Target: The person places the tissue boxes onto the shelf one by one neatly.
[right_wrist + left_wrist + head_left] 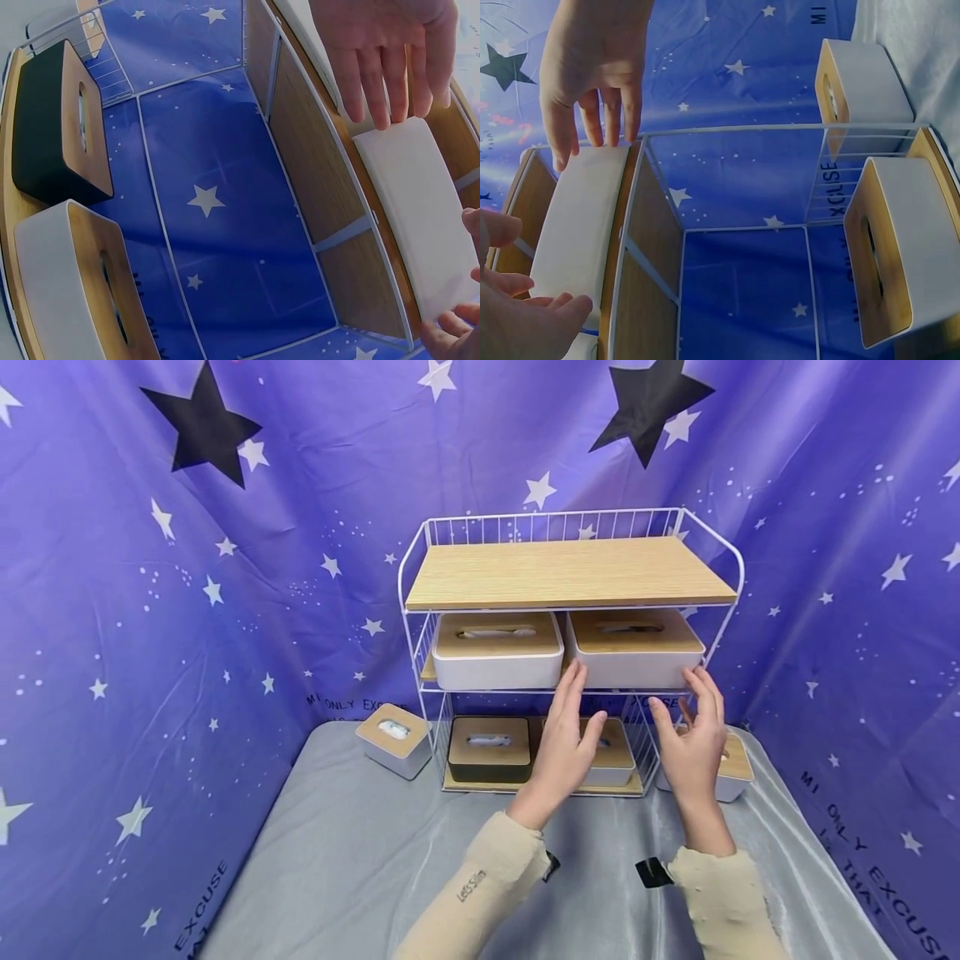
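Note:
On the right of the rack's middle shelf sits a white tissue box [637, 670] with a wood lid. My left hand [564, 739] is at its left end with straight fingers, the thumb apart. At the opposite end my right hand [694, 745] has its fingertips by the lower front corner. In the left wrist view, both hands' fingertips meet the ends of the box [585, 217]. The right wrist view shows the left hand [390, 52] with its fingertips right at the box edge. Another white tissue box [498, 672] stands beside it on the left.
The white wire rack [416, 647] has a wood top shelf [570, 572]. Its bottom shelf bears a black tissue box [489, 768] and a white one [609, 775]. Smaller boxes stand outside it, left [393, 739] and right [735, 777], on grey cloth [337, 860]. Starry blue curtains [300, 568] surround everything.

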Action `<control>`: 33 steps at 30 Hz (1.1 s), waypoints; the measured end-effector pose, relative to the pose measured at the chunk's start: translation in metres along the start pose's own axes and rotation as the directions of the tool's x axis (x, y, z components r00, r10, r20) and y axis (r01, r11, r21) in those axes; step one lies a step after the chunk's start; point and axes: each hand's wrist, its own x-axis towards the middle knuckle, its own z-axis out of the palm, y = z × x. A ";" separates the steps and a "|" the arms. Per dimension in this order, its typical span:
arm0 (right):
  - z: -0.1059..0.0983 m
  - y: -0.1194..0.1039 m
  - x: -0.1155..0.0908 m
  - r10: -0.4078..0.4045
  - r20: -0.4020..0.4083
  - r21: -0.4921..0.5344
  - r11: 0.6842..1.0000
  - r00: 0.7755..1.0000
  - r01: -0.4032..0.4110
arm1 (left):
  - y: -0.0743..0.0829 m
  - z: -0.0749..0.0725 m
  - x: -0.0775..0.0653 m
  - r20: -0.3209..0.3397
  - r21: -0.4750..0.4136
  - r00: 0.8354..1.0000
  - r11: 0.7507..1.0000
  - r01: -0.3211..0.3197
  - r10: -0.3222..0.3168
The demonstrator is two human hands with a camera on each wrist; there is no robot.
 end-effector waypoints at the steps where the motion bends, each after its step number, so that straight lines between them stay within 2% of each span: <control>1: 0.000 0.000 0.000 0.000 0.002 0.005 1.000 1.000 0.000 | 0.000 0.000 0.000 0.007 0.001 1.000 1.000 0.003 -0.003; 7: -0.001 0.000 -0.008 0.005 0.015 0.007 1.000 1.000 -0.005 | -0.003 -0.004 -0.007 0.038 0.005 0.999 1.000 0.021 -0.021; 12: -0.003 0.005 -0.019 -0.010 0.018 -0.002 1.000 1.000 0.010 | -0.009 -0.014 -0.016 0.031 0.001 1.000 1.000 0.001 -0.001; 19: -0.002 0.009 -0.034 0.016 0.047 0.021 1.000 0.999 -0.017 | -0.028 -0.032 -0.031 -0.047 0.014 0.999 1.000 -0.027 0.028; 22: 0.000 0.012 -0.041 0.022 0.068 0.029 0.999 0.997 -0.024 | -0.036 -0.041 -0.038 -0.082 0.004 0.997 1.000 -0.013 0.013; 26: 0.004 0.011 -0.054 0.007 0.107 0.042 0.999 0.994 -0.011 | -0.048 -0.058 -0.048 -0.139 -0.004 0.990 1.000 0.026 -0.026; 30: 0.014 0.005 -0.069 -0.028 0.142 0.072 0.997 0.989 0.018 | -0.059 -0.078 -0.058 -0.204 -0.015 0.979 1.000 0.013 -0.016; 33: 0.026 0.013 -0.081 -0.069 0.178 0.102 0.993 0.982 0.051 | -0.067 -0.094 -0.065 -0.248 -0.024 0.969 1.000 0.001 -0.007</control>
